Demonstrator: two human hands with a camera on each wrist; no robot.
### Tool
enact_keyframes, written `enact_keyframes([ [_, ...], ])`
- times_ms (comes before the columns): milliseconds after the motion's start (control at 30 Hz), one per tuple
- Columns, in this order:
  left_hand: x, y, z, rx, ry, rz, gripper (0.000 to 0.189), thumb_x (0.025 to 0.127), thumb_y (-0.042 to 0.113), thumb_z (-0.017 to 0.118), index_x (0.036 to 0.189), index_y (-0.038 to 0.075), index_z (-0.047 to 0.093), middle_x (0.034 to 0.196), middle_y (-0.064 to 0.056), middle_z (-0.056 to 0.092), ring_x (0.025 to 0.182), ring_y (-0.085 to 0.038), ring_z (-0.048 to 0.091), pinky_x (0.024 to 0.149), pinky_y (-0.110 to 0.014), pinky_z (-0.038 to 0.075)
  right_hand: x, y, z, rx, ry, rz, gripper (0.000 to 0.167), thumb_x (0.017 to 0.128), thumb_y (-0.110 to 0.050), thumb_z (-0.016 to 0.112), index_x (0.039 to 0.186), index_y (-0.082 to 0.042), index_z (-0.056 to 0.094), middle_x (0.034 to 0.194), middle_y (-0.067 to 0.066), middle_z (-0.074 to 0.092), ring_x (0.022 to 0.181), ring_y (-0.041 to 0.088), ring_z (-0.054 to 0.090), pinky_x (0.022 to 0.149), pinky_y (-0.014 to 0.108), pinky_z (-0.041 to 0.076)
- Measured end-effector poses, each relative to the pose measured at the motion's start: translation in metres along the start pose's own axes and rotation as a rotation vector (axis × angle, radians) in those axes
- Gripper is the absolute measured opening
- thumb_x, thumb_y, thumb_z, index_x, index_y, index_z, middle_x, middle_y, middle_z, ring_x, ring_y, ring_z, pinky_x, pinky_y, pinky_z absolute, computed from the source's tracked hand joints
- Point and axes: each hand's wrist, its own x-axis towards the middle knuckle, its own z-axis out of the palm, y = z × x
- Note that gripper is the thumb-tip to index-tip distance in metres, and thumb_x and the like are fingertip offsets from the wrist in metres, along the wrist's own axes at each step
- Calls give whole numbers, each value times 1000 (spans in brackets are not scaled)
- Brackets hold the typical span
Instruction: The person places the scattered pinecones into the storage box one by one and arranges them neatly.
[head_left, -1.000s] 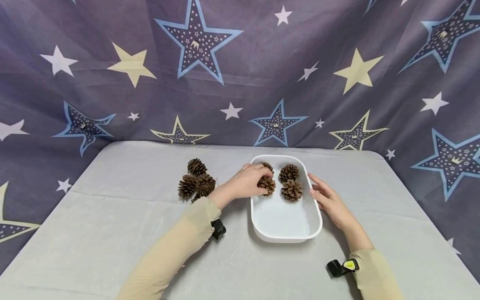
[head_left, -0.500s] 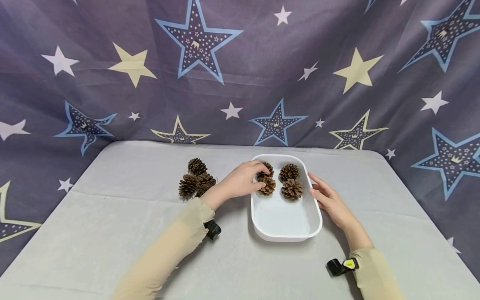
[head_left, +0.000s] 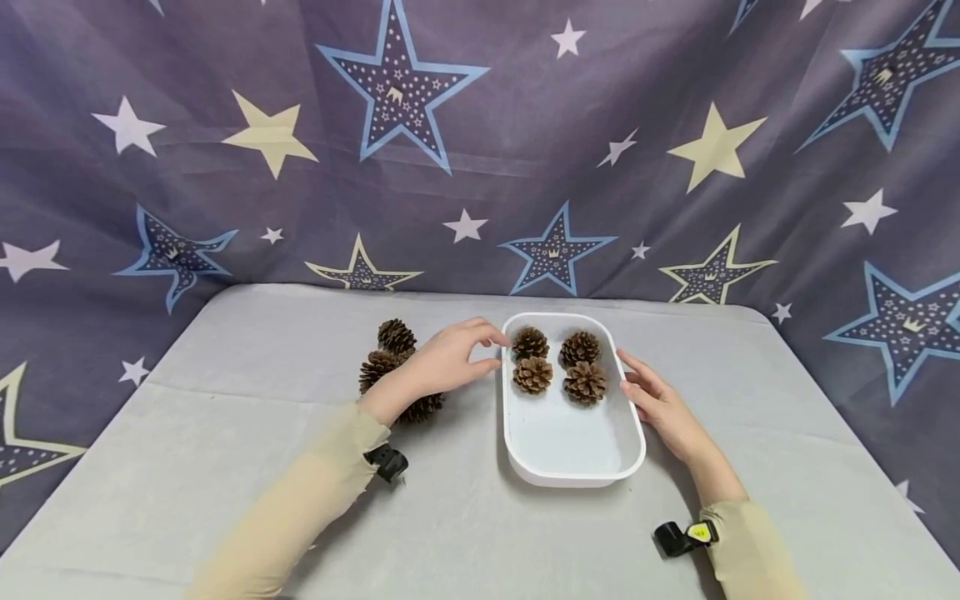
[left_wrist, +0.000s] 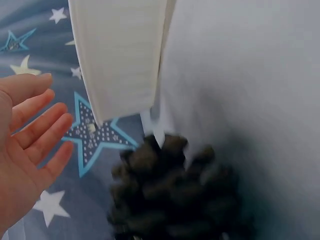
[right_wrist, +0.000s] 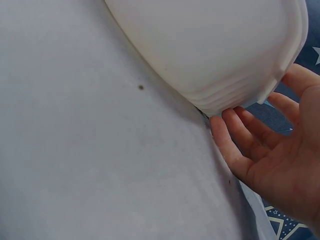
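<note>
Your left hand [head_left: 444,360], centre frame: fingers loosely spread, empty. Your right hand [head_left: 666,408], centre-right: fingers extended against the white tray [head_left: 573,442] of 4 pinecones [head_left: 585,382], likely steadying it.

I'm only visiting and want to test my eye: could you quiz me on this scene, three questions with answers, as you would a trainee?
1. How many pine cones sit inside the white tray?
2. True or false: the left hand is empty.
3. The right hand is touching: A) a pine cone, B) the outside of the white tray, C) the left hand.

Key: 1. Four. 2. True. 3. B.
</note>
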Motion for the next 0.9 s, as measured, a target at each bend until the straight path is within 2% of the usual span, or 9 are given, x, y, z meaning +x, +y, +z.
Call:
enact_keyframes([
  [167, -14, -9, -6, 0, -1, -3, 29, 85, 20, 61, 112, 12, 60, 108, 0, 59, 100, -17, 56, 88, -32, 47, -1, 0, -1, -1, 9, 0, 56, 96, -23, 45, 145, -11, 21, 123, 17, 39, 95, 5, 57, 75, 24, 53],
  [333, -29, -18, -11, 25, -10, -33, 28, 85, 22, 61, 113, 14, 60, 108, 2, 59, 100, -14, 55, 87, -33, 47, -1, 1, -1, -4, 7, -1, 56, 96, -24, 45, 145, -11, 21, 126, 20, 38, 95, 5, 57, 75, 25, 53],
  [500, -42, -26, -16, 49, -2, -15, 29, 85, 23, 61, 112, 12, 60, 107, 0, 59, 97, -16, 57, 83, -33, 48, -1, 1, -1, -7, 12, 0, 56, 96, -24, 45, 145, -12, 21, 125, 19, 39, 94, 4, 57, 75, 24, 53],
  [700, -60, -29, -20, 68, -21, -18, 28, 85, 22, 62, 110, 11, 60, 107, -1, 60, 97, -18, 56, 86, -36, 46, 1, 1, 0, -2, -4, 3, 56, 96, -24, 44, 145, -12, 20, 128, 24, 36, 96, 4, 57, 76, 24, 53],
  [900, -73, -29, -22, 76, -38, -42, 31, 83, 27, 65, 109, 11, 61, 106, 0, 59, 103, -20, 53, 89, -40, 44, 0, 0, 1, -1, 6, -2, 56, 96, -24, 45, 145, -12, 21, 125, 20, 39, 95, 5, 57, 76, 23, 53],
])
